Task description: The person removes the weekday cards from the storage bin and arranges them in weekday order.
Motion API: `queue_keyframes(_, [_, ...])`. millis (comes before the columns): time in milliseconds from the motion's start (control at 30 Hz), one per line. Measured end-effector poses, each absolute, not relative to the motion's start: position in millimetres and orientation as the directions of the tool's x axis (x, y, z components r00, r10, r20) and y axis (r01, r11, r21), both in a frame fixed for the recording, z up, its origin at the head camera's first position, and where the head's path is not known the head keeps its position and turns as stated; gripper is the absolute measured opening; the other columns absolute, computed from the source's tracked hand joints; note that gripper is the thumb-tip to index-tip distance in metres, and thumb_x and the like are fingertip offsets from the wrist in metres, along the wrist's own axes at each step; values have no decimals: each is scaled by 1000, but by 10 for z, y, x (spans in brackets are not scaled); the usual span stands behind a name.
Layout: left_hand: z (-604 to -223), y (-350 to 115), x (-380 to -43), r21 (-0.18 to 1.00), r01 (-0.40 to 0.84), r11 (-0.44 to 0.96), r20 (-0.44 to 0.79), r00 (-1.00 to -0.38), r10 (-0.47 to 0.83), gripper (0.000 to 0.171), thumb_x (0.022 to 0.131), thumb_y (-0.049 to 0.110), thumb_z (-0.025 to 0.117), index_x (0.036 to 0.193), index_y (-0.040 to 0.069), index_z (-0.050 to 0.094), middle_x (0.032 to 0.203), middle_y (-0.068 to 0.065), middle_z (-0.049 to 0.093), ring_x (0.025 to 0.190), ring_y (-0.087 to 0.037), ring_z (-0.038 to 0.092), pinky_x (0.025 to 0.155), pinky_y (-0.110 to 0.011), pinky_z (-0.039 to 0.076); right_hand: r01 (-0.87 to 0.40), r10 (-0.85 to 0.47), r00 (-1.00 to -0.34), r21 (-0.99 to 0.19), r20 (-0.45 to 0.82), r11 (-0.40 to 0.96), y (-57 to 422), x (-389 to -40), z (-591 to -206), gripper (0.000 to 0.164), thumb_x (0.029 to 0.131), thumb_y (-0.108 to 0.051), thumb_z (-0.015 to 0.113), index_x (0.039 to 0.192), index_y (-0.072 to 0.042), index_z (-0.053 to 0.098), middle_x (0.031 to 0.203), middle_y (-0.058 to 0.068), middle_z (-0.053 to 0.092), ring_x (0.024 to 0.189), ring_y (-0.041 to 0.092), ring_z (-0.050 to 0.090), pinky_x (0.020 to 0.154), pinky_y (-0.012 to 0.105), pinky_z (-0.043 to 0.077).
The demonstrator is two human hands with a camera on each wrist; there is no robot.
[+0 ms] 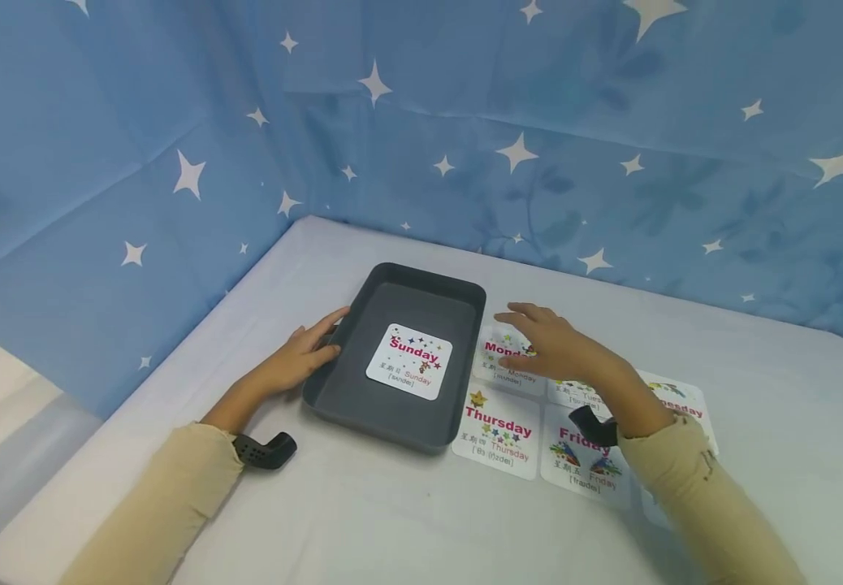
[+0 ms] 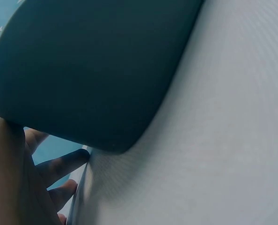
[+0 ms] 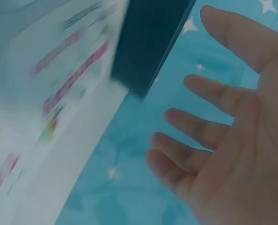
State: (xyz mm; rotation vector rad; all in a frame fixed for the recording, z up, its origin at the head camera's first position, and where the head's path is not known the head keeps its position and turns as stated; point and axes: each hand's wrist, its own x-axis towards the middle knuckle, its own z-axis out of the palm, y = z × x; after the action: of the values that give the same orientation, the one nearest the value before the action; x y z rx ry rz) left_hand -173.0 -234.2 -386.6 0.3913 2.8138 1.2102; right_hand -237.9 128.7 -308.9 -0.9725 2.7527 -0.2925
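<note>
My left hand point(image 1: 293, 357) rests against the left side of a dark grey tray point(image 1: 392, 420), index finger and thumb touching its rim. In the left wrist view the other fingers point(image 2: 63, 166) spread loosely beyond the tray's edge. A white "Sunday" card point(image 1: 410, 361) lies face up inside the tray. Above the "Monday" card point(image 1: 502, 378), to the right of the tray, my right hand point(image 1: 549, 345) hovers with fingers apart and holds nothing. It partly hides that card. In the right wrist view its palm point(image 3: 244, 150) shows bare.
Beside the tray lie a "Thursday" card point(image 1: 498, 439), a "Friday" card point(image 1: 585, 467), a "Tuesday" card point(image 1: 575, 394) and a card ending in "esday" point(image 1: 688, 398). Another is mostly hidden under the right forearm. A blue starred curtain point(image 1: 429, 187) borders the white table point(image 1: 304, 520).
</note>
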Motion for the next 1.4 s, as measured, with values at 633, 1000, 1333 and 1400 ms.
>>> queue_keyframes(633, [-3880, -2323, -1723, 721, 233, 652, 71, -962, 265, 58, 95, 17, 41, 147, 14, 17, 151, -14, 22, 133, -37, 31, 109, -60, -6, -694, -728, -662, -221, -178, 685, 434, -2390, -3312, 76, 82, -48, 62, 142, -12, 31, 145, 15, 32, 133, 37, 28, 105, 59, 22])
queue_keyframes(1000, [-3855, -2323, -1734, 712, 210, 670, 59, -969, 241, 58, 94, 19, 41, 147, 14, 17, 150, -14, 24, 135, -34, 29, 110, -58, -5, -690, -720, -653, -208, -233, 693, 267, -2311, -3389, 97, 71, -54, 71, 144, -11, 25, 143, 16, 35, 132, 36, 31, 107, 56, 23])
queue_keyframes(1333, [-3848, -2323, -1728, 714, 212, 668, 62, -969, 241, 58, 94, 17, 42, 147, 13, 17, 150, -14, 24, 133, -35, 32, 109, -60, -5, -690, -720, -652, -207, -239, 694, 207, -2296, -3384, 102, 68, -51, 75, 145, -11, 22, 138, 19, 37, 129, 38, 33, 107, 54, 26])
queue_keyframes(1400, [-3851, -2328, -1718, 716, 210, 666, 59, -969, 242, 58, 94, 18, 41, 147, 13, 17, 150, -14, 24, 133, -36, 31, 109, -60, -5, -678, -711, -658, -215, -248, 703, 191, -2301, -3393, 103, 67, -50, 75, 145, -11, 22, 138, 19, 37, 129, 37, 33, 107, 53, 27])
